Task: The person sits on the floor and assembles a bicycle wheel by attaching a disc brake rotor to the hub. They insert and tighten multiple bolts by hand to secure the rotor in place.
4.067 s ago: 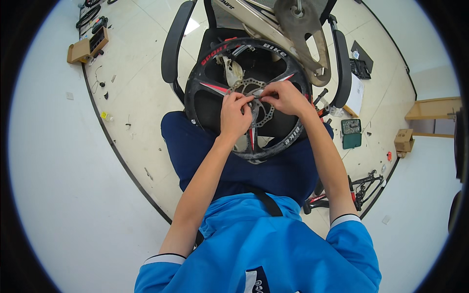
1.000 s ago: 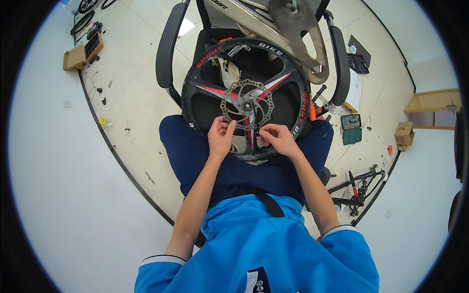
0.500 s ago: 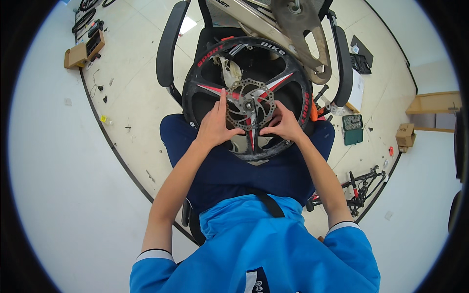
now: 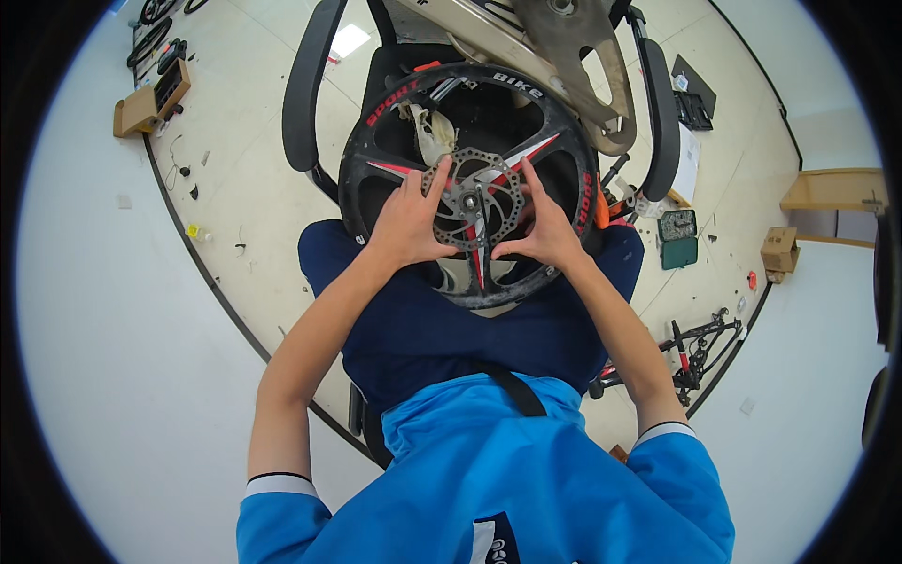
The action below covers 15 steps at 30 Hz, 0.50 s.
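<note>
A black spoked bicycle wheel (image 4: 353,188) with red and white accents lies flat across my knees and the chair seat. At its hub sits a round silver brake disc (image 4: 514,199), drilled with holes. My left hand (image 4: 406,221) curves around the disc's left side, index finger at the upper left edge and thumb at the lower edge. Opposite it, my right hand (image 4: 548,227) spans the right edge with index finger raised and thumb low. Both hands hold the disc by its rim; whether it sits fully on the hub is hard to tell.
Beyond the wheel, a bare metal bicycle frame (image 4: 479,33) rests on the black chair between its armrests (image 4: 310,94). A green case (image 4: 678,252) and a small bike frame (image 4: 695,352) lie on the floor at right. An open cardboard box (image 4: 139,111) stands far left.
My right index finger has stretched up along the disc's upper right edge. My left hand has shifted slightly left, its fingers higher. The wheel appears slightly further left in view.
</note>
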Each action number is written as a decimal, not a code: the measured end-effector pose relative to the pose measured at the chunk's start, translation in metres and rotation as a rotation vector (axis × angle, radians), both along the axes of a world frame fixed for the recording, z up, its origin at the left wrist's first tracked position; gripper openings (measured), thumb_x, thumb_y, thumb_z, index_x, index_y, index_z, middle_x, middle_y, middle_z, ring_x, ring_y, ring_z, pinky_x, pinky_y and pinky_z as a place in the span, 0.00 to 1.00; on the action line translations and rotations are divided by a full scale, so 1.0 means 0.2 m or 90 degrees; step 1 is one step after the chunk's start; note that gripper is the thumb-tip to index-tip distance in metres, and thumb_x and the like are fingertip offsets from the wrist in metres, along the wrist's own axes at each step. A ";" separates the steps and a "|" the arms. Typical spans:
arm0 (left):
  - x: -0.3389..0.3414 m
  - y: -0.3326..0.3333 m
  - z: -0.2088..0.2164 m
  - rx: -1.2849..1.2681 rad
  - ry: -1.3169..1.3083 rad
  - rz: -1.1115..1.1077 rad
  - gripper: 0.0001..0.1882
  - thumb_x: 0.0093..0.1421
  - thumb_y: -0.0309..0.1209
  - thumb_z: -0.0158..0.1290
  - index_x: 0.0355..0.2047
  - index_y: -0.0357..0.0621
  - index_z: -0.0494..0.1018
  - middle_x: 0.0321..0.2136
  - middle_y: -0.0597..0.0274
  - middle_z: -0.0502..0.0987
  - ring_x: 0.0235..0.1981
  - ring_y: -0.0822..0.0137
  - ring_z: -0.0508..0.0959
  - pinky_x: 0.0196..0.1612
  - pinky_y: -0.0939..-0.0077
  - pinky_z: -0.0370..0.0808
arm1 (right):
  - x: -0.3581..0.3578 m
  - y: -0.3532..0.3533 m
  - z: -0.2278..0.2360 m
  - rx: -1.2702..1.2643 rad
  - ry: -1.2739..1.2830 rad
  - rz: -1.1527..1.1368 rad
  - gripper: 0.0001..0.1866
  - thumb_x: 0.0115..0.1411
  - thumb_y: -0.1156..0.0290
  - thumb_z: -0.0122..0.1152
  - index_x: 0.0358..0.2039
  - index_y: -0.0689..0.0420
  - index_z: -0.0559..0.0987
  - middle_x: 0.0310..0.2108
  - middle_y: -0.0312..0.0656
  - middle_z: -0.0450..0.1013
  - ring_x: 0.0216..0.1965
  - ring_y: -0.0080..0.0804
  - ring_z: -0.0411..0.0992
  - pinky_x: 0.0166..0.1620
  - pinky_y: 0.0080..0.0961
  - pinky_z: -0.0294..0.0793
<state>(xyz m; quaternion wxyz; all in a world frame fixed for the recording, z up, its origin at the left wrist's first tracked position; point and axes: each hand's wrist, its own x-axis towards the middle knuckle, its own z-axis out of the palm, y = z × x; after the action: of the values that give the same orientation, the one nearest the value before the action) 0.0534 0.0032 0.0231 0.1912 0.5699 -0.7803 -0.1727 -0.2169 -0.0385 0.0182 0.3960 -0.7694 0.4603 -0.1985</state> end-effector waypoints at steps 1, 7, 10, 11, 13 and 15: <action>-0.02 0.00 -0.04 -0.031 0.025 0.007 0.73 0.33 0.47 0.78 0.75 0.43 0.47 0.46 0.41 0.66 0.46 0.41 0.74 0.51 0.57 0.75 | 0.00 0.00 0.01 -0.037 -0.013 0.018 0.83 0.26 0.44 0.88 0.78 0.49 0.44 0.64 0.53 0.65 0.49 0.39 0.76 0.41 0.27 0.81; -0.07 0.03 -0.10 -0.070 0.085 0.046 0.71 0.35 0.48 0.76 0.75 0.42 0.47 0.47 0.42 0.64 0.49 0.41 0.72 0.54 0.56 0.74 | 0.01 -0.01 0.01 -0.264 0.074 0.048 0.78 0.26 0.36 0.83 0.75 0.55 0.55 0.67 0.53 0.56 0.61 0.51 0.65 0.58 0.44 0.71; -0.07 0.03 -0.11 -0.083 0.086 0.053 0.71 0.36 0.50 0.76 0.75 0.42 0.48 0.47 0.42 0.64 0.49 0.41 0.72 0.54 0.56 0.74 | 0.06 -0.06 0.09 -0.356 0.134 0.094 0.76 0.23 0.32 0.78 0.74 0.53 0.58 0.69 0.51 0.56 0.67 0.51 0.60 0.65 0.48 0.61; -0.07 0.03 -0.12 -0.093 0.087 0.056 0.71 0.36 0.50 0.76 0.75 0.42 0.48 0.47 0.43 0.64 0.49 0.42 0.72 0.54 0.56 0.74 | 0.08 -0.08 0.12 -0.384 0.147 0.111 0.77 0.21 0.33 0.78 0.74 0.52 0.58 0.70 0.49 0.56 0.67 0.52 0.60 0.65 0.47 0.60; -0.08 0.02 -0.12 -0.104 0.087 0.056 0.71 0.36 0.51 0.76 0.75 0.41 0.49 0.48 0.43 0.65 0.49 0.42 0.72 0.54 0.56 0.74 | 0.11 -0.11 0.17 -0.404 0.159 0.155 0.75 0.21 0.36 0.77 0.73 0.51 0.60 0.73 0.45 0.54 0.70 0.50 0.57 0.68 0.46 0.55; -0.08 0.02 -0.13 -0.106 0.085 0.054 0.70 0.36 0.52 0.76 0.75 0.41 0.49 0.48 0.43 0.65 0.49 0.42 0.72 0.54 0.56 0.74 | 0.13 -0.14 0.17 -0.422 0.160 0.220 0.73 0.23 0.37 0.77 0.73 0.51 0.60 0.73 0.45 0.55 0.70 0.48 0.57 0.69 0.46 0.55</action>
<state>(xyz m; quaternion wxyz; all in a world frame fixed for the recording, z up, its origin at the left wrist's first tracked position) 0.0383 0.0074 -0.0022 0.2970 0.5717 -0.7525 -0.1366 -0.1919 -0.0664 0.0522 0.0941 -0.9400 0.2795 -0.1712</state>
